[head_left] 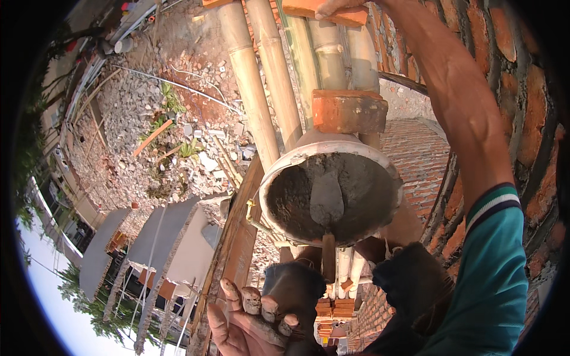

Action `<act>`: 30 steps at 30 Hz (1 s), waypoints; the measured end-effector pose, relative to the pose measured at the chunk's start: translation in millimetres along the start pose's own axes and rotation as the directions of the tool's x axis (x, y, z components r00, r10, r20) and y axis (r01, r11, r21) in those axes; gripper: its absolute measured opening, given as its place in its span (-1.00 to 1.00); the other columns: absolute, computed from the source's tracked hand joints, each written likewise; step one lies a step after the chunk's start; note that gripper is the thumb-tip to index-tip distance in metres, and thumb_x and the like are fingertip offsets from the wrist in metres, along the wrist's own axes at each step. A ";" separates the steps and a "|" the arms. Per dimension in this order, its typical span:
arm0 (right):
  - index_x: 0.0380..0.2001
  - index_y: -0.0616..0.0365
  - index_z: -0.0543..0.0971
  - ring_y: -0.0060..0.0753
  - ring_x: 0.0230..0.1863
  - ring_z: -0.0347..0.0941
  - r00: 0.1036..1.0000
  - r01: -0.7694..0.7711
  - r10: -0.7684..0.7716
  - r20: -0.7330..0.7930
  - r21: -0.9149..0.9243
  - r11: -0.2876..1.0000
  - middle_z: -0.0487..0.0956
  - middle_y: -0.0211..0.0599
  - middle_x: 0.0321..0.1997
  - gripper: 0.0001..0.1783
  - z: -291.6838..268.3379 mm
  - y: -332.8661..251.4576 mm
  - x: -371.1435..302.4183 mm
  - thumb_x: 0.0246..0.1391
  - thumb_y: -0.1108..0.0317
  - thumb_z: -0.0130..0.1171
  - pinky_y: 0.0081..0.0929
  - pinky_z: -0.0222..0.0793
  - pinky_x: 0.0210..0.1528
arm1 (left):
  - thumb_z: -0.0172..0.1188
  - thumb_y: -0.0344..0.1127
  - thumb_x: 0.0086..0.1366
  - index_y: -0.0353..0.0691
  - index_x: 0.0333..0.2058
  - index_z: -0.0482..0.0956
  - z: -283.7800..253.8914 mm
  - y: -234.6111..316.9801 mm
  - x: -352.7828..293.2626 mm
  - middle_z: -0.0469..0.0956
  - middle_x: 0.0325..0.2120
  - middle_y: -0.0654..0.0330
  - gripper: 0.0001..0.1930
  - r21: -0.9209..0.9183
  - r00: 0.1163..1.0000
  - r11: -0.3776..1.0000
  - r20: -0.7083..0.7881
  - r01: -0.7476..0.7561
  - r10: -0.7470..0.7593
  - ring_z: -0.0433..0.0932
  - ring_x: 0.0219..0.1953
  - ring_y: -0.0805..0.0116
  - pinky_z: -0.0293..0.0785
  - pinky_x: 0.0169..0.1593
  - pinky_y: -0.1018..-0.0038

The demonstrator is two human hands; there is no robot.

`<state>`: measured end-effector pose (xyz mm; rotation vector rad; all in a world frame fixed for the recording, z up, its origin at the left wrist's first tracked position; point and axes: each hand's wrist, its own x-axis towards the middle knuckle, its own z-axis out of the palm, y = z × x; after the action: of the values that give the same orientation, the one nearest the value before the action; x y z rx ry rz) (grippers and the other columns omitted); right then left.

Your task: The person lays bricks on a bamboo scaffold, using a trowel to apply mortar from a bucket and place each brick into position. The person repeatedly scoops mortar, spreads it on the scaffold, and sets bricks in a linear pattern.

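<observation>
Well beyond the mortar bucket (332,144), the far brick (349,16) is touched by the right hand (333,6), whose closure cannot be told; nearer than the bucket, the left hand (254,323) is held loosely open, empty.

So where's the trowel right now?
In the head view, just right of centre, the trowel lies in the mortar bucket, its handle jutting over the lower rim toward the person's legs.
</observation>
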<state>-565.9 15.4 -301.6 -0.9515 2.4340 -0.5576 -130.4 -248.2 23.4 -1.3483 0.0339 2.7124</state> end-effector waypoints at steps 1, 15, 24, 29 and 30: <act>-0.14 0.31 0.67 -0.07 -0.06 0.64 0.998 -0.002 0.005 0.055 -0.045 0.999 0.71 0.04 -0.14 -0.18 1.3 -2.2 -2.3 -0.42 -0.10 0.63 -0.16 0.52 -0.04 | -0.15 0.09 0.58 0.07 0.46 0.16 -1.3 1.0 -0.2 0.21 0.45 0.16 -0.42 -0.008 1.000 1.000 0.011 0.006 -0.006 0.10 0.51 0.06 0.07 0.41 -0.23; 0.37 0.42 0.29 0.15 0.34 0.41 0.864 -0.279 0.435 -0.255 0.476 0.834 0.50 0.26 0.26 0.29 45.2 -55.7 -33.4 -0.16 -0.39 0.47 0.02 0.29 0.41 | -0.14 0.14 0.56 0.11 0.40 0.31 1.6 2.2 4.4 0.47 0.26 0.14 -0.46 -0.055 0.986 0.995 -0.154 -0.077 0.068 0.40 0.30 -0.01 0.28 0.31 -0.28; 0.04 0.23 0.63 -0.27 -0.02 0.61 0.816 -0.279 0.509 -0.274 0.583 0.763 0.67 0.00 -0.05 -0.18 47.4 -11.0 118.7 -0.13 -0.21 0.51 -0.31 0.49 0.06 | -0.01 0.18 0.51 0.14 0.30 0.43 -3.3 10.3 -3.2 0.51 -0.03 0.26 -0.49 0.054 0.950 0.992 -0.287 -0.111 0.122 0.40 -0.04 0.17 0.45 0.06 -0.14; -0.04 0.24 0.67 -0.25 -0.03 0.61 0.853 -0.210 0.404 -0.330 0.492 0.845 0.69 0.00 -0.08 -0.32 45.9 -5.2 112.6 -0.07 -0.11 0.48 -0.30 0.50 0.04 | 0.00 0.18 0.51 0.14 0.28 0.45 -3.1 9.7 -3.7 0.51 -0.07 0.26 -0.50 0.049 0.951 0.993 -0.286 -0.106 0.115 0.41 -0.08 0.19 0.46 0.03 -0.12; -0.06 0.24 0.68 -0.24 -0.04 0.61 0.857 -0.199 0.391 -0.334 0.485 0.851 0.70 0.00 -0.09 -0.34 44.7 -1.7 113.2 -0.06 -0.09 0.47 -0.29 0.50 0.04 | 0.00 0.18 0.51 0.14 0.28 0.44 -2.3 9.3 -3.7 0.51 -0.07 0.26 -0.50 0.049 0.951 0.993 -0.286 -0.108 0.118 0.41 -0.08 0.19 0.46 0.03 -0.12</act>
<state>-614.1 -74.8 -367.7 -0.2594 2.5772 -1.2322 -127.4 -258.0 24.6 -1.7718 0.1847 2.5638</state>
